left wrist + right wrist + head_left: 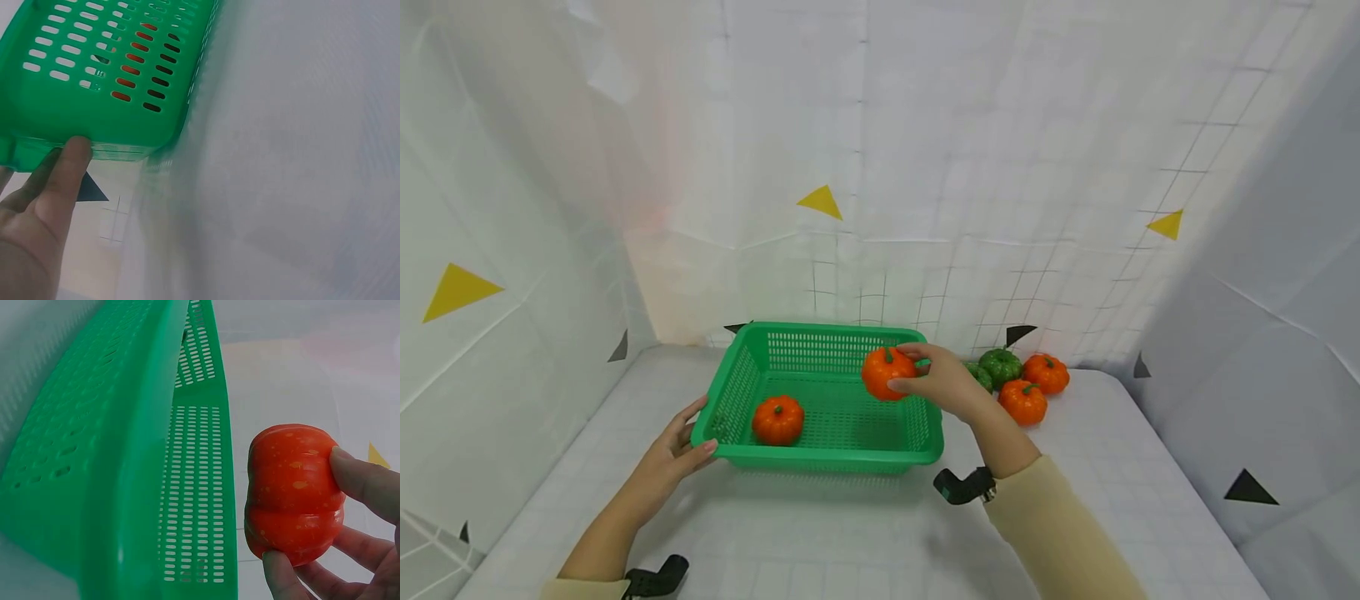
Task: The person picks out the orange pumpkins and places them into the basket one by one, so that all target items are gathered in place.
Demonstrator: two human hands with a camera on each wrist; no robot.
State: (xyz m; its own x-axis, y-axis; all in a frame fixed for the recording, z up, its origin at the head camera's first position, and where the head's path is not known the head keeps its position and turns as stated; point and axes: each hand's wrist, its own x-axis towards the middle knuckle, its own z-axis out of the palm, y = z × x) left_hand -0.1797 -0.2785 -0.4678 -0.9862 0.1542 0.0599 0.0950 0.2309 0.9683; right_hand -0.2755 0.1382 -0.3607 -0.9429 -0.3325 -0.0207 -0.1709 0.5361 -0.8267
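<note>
My right hand (pixel 951 383) pinches a small orange pumpkin (pixel 886 372) between thumb and fingers, over the right part of a green plastic basket (pixel 842 456). The right wrist view shows this pumpkin (pixel 294 494) close up, above the basket's perforated wall (pixel 197 487), apart from it. Inside the basket, towards the front left, sits another orange pumpkin (pixel 778 420). At the basket's front left corner, my left hand (pixel 666 458) holds the rim, its thumb on the front side. In the left wrist view the fingers (pixel 69 169) touch the rim from outside.
Right of the basket stand two orange pumpkins, one nearer (pixel 1022 403) and one farther back (pixel 1047 373). Beside them are green pumpkins (pixel 1000 367), one partly hidden by my right hand. A white-covered table (pixel 820 550) lies beneath, with white sheeting (pixel 925 167) behind and at both sides.
</note>
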